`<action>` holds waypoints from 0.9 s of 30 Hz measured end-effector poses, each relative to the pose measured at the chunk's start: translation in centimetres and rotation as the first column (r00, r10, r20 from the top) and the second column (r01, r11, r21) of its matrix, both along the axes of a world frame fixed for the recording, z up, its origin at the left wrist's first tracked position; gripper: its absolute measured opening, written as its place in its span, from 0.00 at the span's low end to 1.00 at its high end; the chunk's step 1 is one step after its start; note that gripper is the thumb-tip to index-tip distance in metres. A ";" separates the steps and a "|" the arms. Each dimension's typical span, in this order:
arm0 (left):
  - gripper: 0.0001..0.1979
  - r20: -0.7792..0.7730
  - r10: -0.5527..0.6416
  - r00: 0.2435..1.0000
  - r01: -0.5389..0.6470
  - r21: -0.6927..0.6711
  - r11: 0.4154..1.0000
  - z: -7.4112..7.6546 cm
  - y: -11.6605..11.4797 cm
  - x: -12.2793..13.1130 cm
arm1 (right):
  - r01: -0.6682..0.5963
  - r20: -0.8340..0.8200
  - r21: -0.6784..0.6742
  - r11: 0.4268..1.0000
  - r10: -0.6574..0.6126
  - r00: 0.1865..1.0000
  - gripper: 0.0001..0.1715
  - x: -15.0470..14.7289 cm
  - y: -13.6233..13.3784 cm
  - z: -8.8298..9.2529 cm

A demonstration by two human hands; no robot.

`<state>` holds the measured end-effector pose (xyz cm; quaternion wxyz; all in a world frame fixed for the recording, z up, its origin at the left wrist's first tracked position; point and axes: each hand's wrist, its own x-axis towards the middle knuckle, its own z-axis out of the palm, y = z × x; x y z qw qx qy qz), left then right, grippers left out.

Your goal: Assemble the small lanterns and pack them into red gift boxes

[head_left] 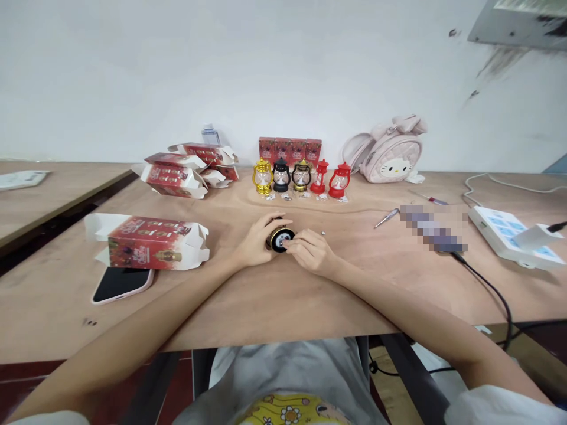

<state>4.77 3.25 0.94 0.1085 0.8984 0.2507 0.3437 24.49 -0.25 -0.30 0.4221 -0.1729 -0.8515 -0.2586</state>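
My left hand (pixel 257 242) is wrapped round a small black and gold toy lantern (pixel 280 239) that lies on its side on the wooden table (pixel 274 295), its round base turned toward me. My right hand (pixel 310 251) rests just right of it, fingertips pinched against the base; whatever they hold is too small to make out. A tiny screw-like bit (pixel 323 233) lies on the table just behind my right hand.
Several small lanterns, gold (pixel 263 176), black (pixel 280 175) and red (pixel 339 180), stand in a row at the back before red boxes (pixel 290 149). More open boxes (pixel 155 242) and a phone (pixel 121 283) lie left. Screwdrivers (pixel 386 218), a power strip (pixel 509 236) and a pink bag (pixel 390 154) are right.
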 end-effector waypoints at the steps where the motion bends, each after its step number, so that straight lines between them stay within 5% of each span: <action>1: 0.30 0.002 0.003 1.000 -0.003 -0.002 1.000 0.0 0.0 0.0 | -0.023 -0.008 0.014 1.000 0.023 1.000 0.10 0.0 0.0 0.1; 5: 0.28 0.019 0.038 0.999 -0.038 -0.004 0.999 0.3 0.0 0.0 | -0.053 -0.055 -0.003 0.999 0.053 0.997 0.09 1.0 0.2 0.6; 9: 0.27 0.034 0.049 0.998 -0.049 0.001 0.999 0.5 0.0 -0.1 | 0.182 -0.056 -0.217 0.959 -0.199 0.978 0.11 3.7 1.0 1.6; 12: 0.27 0.042 0.042 0.998 -0.042 -0.004 0.999 0.5 -0.1 -0.1 | 0.366 0.120 -0.511 0.778 -0.356 0.927 0.09 6.1 1.7 2.7; 15: 0.28 0.040 0.042 0.998 -0.042 -0.007 0.999 0.5 0.0 -0.2 | 0.408 0.301 -0.727 0.552 -0.277 0.912 0.14 7.7 2.2 3.7; 17: 0.29 0.039 0.038 0.999 -0.038 -0.002 0.999 0.4 0.1 -0.2 | 0.408 0.342 -0.772 0.486 -0.223 0.913 0.17 8.2 2.3 4.0; 22: 0.29 0.026 0.034 0.999 -0.034 0.005 0.999 0.3 0.2 -0.2 | 0.457 0.427 -0.735 0.500 -0.183 0.886 0.23 8.1 2.5 3.9; 27: 0.28 0.026 0.030 0.999 -0.030 0.017 0.999 0.2 0.3 -0.2 | 0.581 0.539 -0.626 0.521 -0.249 0.805 0.18 7.9 2.8 3.6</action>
